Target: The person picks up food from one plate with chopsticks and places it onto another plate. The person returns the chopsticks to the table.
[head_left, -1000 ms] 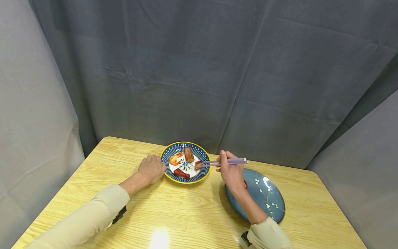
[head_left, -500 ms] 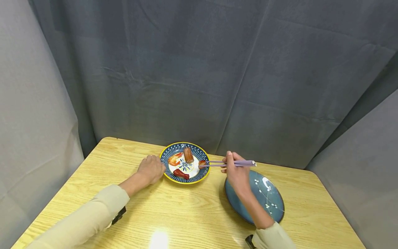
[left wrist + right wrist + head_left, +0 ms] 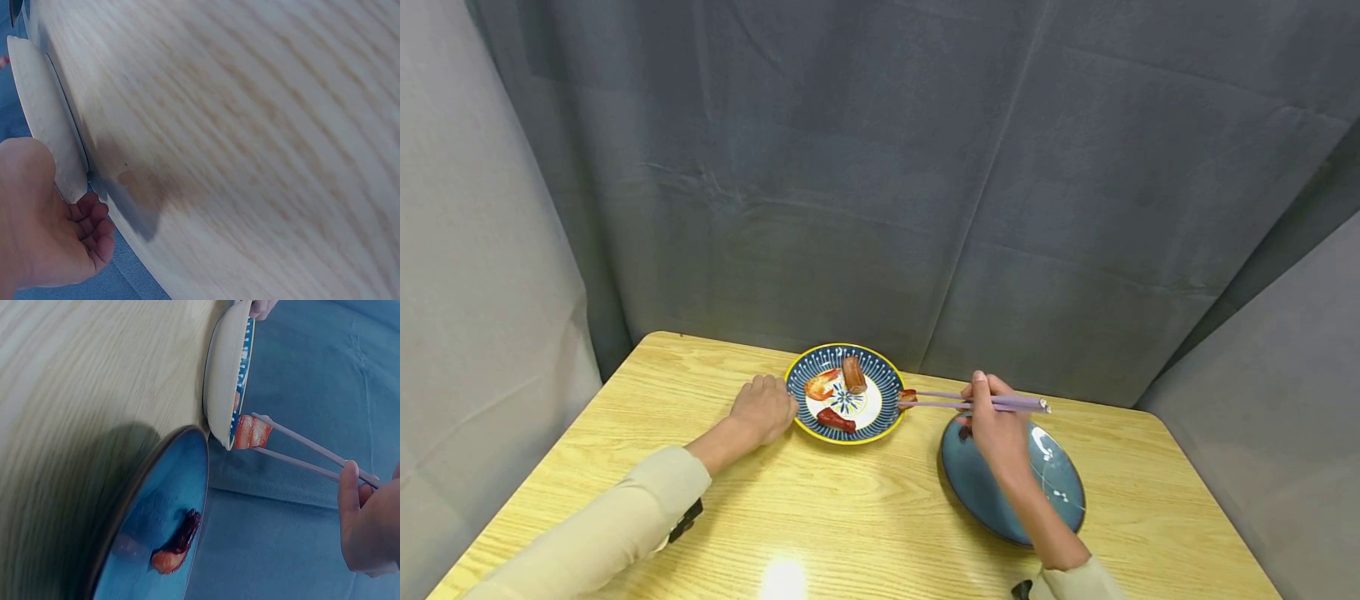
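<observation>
My left hand [image 3: 763,410] grips the left rim of a blue-and-white patterned bowl [image 3: 886,421] with a yellow edge; in the left wrist view its fingers [image 3: 94,228] curl at the bowl's side. My right hand [image 3: 1002,429] holds a pair of lilac chopsticks [image 3: 1021,404]. Pinched between their tips is a striped red-and-white chunk of meat [image 3: 252,432], at the bowl's right rim. Inside the bowl lie a brown cylindrical piece [image 3: 853,375], an orange curved piece [image 3: 822,385] and a dark red drumstick-shaped piece [image 3: 836,420].
A blue plate [image 3: 973,483] with white flower sprigs stands to the right, partly under my right forearm. On it lies a dark red and orange piece of food [image 3: 177,545]. Grey curtain [image 3: 820,208] hangs behind the wooden table [image 3: 865,517].
My right hand has moved right with the chopsticks, carrying the meat chunk from the bowl's inside to its right rim. My left hand stays at the bowl.
</observation>
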Available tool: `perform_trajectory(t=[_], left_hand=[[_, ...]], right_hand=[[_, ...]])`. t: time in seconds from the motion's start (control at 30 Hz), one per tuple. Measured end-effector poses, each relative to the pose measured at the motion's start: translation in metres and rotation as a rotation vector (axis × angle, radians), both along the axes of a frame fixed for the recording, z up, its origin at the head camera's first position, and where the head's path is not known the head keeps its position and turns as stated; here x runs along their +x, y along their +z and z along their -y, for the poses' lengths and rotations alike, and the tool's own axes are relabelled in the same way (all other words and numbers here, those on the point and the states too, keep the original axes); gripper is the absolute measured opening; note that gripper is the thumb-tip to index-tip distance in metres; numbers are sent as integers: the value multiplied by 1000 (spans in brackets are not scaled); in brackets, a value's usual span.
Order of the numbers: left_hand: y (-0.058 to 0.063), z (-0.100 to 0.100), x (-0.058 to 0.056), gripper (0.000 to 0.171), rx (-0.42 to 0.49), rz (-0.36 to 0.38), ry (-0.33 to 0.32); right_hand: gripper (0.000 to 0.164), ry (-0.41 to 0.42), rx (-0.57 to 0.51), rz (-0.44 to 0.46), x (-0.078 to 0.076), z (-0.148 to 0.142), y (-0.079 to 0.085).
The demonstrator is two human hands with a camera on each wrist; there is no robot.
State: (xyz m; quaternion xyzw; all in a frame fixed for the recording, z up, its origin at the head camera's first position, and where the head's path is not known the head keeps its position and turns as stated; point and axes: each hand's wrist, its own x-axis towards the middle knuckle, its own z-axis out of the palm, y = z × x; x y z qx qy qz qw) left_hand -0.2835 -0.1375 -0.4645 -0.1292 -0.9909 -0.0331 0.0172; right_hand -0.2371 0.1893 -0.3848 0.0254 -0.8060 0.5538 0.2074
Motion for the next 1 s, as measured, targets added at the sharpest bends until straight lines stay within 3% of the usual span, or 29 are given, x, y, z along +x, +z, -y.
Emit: perform_trajectory(t=[0.37,1.0], left_hand=[[-2,0,-2,32,17,5,18],[0,0,-1,32,-5,18,0]], right_hand=[[43,-68,92,47,9,-23,2],[46,-120,104,35,11,-46,-2]])
